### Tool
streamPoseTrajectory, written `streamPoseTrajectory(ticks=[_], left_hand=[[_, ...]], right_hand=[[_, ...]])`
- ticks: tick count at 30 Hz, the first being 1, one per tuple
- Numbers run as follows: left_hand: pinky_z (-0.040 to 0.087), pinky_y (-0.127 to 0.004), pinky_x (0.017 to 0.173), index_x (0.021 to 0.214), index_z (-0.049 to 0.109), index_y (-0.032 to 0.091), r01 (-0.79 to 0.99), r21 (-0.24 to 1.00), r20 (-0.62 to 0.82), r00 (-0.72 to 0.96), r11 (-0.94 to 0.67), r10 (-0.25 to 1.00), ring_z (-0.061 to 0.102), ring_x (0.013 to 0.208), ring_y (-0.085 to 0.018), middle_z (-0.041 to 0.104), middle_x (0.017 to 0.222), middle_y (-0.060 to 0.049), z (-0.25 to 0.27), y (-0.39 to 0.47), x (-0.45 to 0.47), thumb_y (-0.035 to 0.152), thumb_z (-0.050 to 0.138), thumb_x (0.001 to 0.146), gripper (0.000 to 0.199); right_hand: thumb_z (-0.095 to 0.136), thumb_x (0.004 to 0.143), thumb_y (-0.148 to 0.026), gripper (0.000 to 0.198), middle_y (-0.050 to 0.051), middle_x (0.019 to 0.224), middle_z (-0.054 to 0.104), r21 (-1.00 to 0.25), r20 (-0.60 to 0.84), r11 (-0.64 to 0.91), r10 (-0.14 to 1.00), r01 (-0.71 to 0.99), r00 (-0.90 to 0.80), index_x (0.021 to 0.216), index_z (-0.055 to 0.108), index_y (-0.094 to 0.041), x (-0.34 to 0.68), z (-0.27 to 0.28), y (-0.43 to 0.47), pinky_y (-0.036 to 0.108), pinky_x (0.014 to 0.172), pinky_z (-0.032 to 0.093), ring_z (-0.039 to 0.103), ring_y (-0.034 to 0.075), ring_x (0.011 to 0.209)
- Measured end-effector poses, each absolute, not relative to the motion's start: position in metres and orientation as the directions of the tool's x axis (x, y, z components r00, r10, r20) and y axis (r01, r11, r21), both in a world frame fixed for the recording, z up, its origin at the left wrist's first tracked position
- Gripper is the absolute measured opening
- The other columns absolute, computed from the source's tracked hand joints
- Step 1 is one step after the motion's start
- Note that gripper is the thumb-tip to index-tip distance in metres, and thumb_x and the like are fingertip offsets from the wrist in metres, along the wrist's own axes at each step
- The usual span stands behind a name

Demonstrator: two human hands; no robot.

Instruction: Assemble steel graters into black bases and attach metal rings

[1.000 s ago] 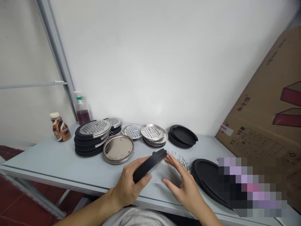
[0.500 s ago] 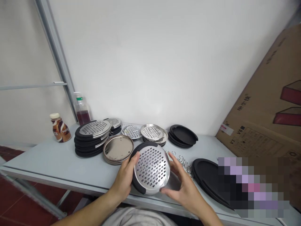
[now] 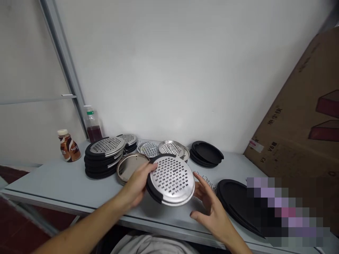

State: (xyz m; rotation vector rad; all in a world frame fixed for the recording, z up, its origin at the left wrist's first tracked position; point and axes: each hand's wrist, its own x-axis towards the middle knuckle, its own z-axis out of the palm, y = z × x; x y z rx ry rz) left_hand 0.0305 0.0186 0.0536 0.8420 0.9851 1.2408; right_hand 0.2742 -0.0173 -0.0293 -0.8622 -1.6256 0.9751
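Observation:
My left hand (image 3: 137,183) grips a round metal grater (image 3: 173,180) by the black rim on its left side, thumb on top. The grater's slotted steel face is tilted up toward me, above the front of the table. Just right of it, my right hand (image 3: 209,208) is open, its thumb and fingers apart and free of the steel edge. Behind the grater lies a stack of plain steel discs (image 3: 129,167), partly covered by my left hand. Small metal rings (image 3: 208,181) lie beyond my right fingers.
Stacked black-rimmed graters (image 3: 106,158) stand at the left, near a brown bottle (image 3: 69,146) and a clear bottle of dark liquid (image 3: 93,128). Perforated discs (image 3: 172,148) and black round trays (image 3: 206,153) lie along the wall. Larger black discs (image 3: 235,201) and a cardboard box (image 3: 291,123) are right.
The grater has turned and tilted flatter, shifting slightly up and right in my left hand. My right hand has come off its edge and opened.

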Motion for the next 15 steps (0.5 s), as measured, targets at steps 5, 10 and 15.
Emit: streamPoseTrajectory(ticks=[5,10,15], left_hand=[[0.057,-0.026,0.065,0.086,0.071,0.010,-0.174,0.982,-0.086,-0.044,0.077,0.995,0.069,0.066,-0.017,0.074,0.078,-0.009,0.118,0.088,0.002,0.018,0.067,0.085,0.009],[0.055,-0.026,0.065,0.088,0.068,0.006,-0.039,0.991,-0.134,-0.128,0.130,0.983,0.064,0.062,-0.013,0.069,0.076,-0.007,0.156,0.161,-0.044,0.013,0.063,0.090,0.009],[0.056,-0.042,0.084,0.122,0.058,0.015,0.104,0.969,-0.187,-0.276,0.223,0.943,0.064,0.100,-0.022,0.061,0.120,-0.010,0.161,0.192,-0.079,0.031,0.060,0.095,0.031]], right_hand=[[0.068,0.086,-0.036,0.078,0.009,0.123,0.054,-0.886,0.401,0.438,0.889,0.151,-0.223,0.150,0.024,-0.034,0.275,-0.030,-0.018,0.049,0.105,0.042,0.062,0.022,0.106],[0.066,0.087,-0.028,0.071,0.008,0.120,0.057,-0.872,0.375,0.430,0.894,0.233,-0.243,0.148,0.030,-0.033,0.273,-0.025,-0.019,0.048,0.104,0.044,0.062,0.022,0.106],[0.066,0.086,-0.028,0.067,0.010,0.121,0.059,-0.840,0.379,0.446,0.890,0.309,-0.254,0.146,0.036,-0.031,0.273,-0.023,-0.018,0.047,0.101,0.047,0.064,0.022,0.103]])
